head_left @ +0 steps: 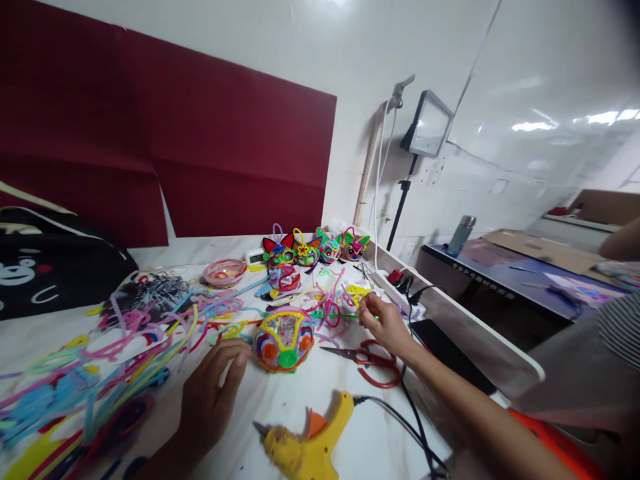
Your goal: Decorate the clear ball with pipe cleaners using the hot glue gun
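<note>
A round ball-like craft made of coiled pipe cleaners sits on the white tabletop, with orange spirals, a green oval and a yellow outline. My left hand rests just left of it, thumb apart from the loosely bent fingers, holding nothing. Farther back to the right, my right hand has its fingertips bunched together beside a yellow piece; what they hold, if anything, is hidden. Below that hand lie red-handled scissors, blades pointing left. A yellow hot glue gun lies at the front, nozzle to the left.
Loose pipe cleaners cover the table's left side. Finished-looking animal-head crafts line the back, near a pink coiled bowl. Black cords, a dark phone-like slab and a power strip run along the right edge.
</note>
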The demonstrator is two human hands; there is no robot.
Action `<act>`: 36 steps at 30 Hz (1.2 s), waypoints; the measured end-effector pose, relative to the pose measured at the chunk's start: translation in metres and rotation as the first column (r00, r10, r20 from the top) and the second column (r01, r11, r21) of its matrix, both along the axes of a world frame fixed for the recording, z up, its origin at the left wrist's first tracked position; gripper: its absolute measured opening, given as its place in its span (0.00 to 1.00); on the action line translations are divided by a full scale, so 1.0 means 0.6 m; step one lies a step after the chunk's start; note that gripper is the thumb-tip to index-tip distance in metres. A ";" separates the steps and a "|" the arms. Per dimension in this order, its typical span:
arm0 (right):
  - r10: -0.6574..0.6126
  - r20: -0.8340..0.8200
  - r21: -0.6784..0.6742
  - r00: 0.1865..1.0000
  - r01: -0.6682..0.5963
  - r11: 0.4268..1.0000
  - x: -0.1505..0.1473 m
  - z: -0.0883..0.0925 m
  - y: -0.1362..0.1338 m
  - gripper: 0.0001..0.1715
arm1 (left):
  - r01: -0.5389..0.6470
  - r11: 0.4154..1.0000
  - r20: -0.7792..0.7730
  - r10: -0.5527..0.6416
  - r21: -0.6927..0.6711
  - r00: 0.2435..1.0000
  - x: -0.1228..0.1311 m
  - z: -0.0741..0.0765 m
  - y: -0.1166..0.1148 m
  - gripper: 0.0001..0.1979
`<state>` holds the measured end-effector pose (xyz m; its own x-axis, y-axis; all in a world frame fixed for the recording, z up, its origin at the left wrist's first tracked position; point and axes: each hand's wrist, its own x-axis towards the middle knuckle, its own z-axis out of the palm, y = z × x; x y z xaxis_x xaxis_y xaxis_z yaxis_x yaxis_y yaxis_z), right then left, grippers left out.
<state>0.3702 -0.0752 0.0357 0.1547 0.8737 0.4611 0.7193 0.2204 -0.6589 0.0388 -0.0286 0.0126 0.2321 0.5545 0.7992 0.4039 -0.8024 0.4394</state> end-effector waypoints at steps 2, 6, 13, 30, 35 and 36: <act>-0.043 -0.017 -0.027 0.999 0.043 0.999 0.009 0.001 0.010 0.08 | 0.015 0.999 -0.018 -0.014 0.038 1.000 0.002 0.001 -0.001 0.08; -0.092 -0.043 -0.072 0.995 0.088 0.994 0.025 0.006 0.030 0.07 | 0.049 0.995 -0.041 -0.046 0.088 0.998 0.005 0.005 -0.002 0.08; -0.114 -0.054 -0.138 0.992 0.105 0.985 0.039 0.014 0.054 0.05 | 0.062 0.995 -0.075 -0.056 0.082 0.996 -0.001 -0.001 0.000 0.08; -0.095 0.366 -0.467 0.926 0.271 0.842 0.040 0.022 0.138 0.18 | 0.046 0.995 -0.141 -0.033 0.089 0.989 -0.001 -0.017 0.012 0.07; -0.075 0.368 -0.500 0.927 0.265 0.824 0.040 0.020 0.155 0.18 | 0.068 0.995 -0.131 -0.059 0.067 0.990 0.001 -0.012 0.009 0.07; -0.081 0.351 -0.495 0.933 0.258 0.829 0.042 0.021 0.155 0.18 | 0.067 0.995 -0.124 -0.057 0.072 0.991 0.001 -0.011 0.008 0.07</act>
